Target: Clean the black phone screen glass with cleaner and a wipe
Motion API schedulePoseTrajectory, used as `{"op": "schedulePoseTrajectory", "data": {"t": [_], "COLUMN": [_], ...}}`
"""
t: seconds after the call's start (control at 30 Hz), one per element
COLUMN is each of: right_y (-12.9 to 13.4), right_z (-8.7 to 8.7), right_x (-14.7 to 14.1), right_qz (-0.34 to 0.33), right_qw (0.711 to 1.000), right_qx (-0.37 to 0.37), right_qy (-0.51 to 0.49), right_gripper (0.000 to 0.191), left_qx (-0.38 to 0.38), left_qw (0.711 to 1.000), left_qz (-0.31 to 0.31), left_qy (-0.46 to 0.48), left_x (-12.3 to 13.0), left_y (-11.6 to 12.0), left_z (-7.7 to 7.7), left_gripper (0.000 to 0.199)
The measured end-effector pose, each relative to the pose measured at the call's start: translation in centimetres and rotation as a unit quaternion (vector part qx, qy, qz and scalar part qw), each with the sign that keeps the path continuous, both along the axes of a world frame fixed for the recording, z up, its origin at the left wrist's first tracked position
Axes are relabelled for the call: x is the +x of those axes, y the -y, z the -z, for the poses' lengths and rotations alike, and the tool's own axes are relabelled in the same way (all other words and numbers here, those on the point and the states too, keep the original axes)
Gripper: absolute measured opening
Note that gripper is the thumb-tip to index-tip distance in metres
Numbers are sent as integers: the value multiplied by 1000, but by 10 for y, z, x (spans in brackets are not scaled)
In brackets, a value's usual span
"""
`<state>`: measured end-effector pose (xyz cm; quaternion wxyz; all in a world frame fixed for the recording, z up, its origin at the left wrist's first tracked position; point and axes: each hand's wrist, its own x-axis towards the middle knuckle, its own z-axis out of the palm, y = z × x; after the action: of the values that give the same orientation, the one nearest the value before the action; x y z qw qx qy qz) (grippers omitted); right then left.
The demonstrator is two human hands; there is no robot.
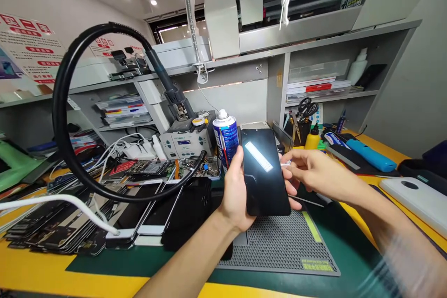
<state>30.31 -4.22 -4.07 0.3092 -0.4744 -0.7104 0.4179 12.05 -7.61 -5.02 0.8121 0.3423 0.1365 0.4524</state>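
A smartphone [263,191] with a dark, glossy screen is held upright in my left hand [234,186]. My thumb lies along its left edge and the fingertips come round its right edge. A lamp reflects as a bright bar on the glass. Beside the phone's right edge, my right hand [307,167] is closed in a pinch; a small whitish bit shows at its fingertips, too small to name. Below the phone lies a grey repair mat [275,247]. Just behind it stands a blue-and-white spray can [225,135].
Phone screens and parts [52,223] are stacked on the left. A hot-air station [186,144] with a black hose [63,102] stands behind them. On the right are a yellow bottle [313,138], scissors [307,108], a blue tool [372,153] and a white device [415,198].
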Motion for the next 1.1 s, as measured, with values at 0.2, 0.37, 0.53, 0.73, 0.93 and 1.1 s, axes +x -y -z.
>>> {"op": "schedulePoseTrajectory", "data": {"t": [0.2,0.37,0.53,0.73,0.93,1.1], "right_y": [11,12,11,9,4,2], "right_z": [-2,1,2,2,11,13], "right_x": [-7,-8,-10,-11,-11,-12], "right_qz": [-142,-171,-167,-164,-172,-189], "right_qw": [989,984,983,981,978,976], "right_qx": [-37,-51,-73,-81,-86,-82], "right_qy": [-1,23,-2,61,81,65], "right_gripper": [14,20,20,20,19,16], "left_qx": [-31,-23,-29,-46,-60,-66], "left_qw": [998,999,998,997,998,998], "left_qz": [-46,-40,-52,-43,-26,-12], "left_qy": [21,24,32,36,16,-6], "left_x": [0,0,0,1,4,4], "left_y": [0,2,2,2,5,6], "left_z": [-2,-7,-8,-8,-9,-5], "left_gripper": [70,69,69,67,64,66]}}
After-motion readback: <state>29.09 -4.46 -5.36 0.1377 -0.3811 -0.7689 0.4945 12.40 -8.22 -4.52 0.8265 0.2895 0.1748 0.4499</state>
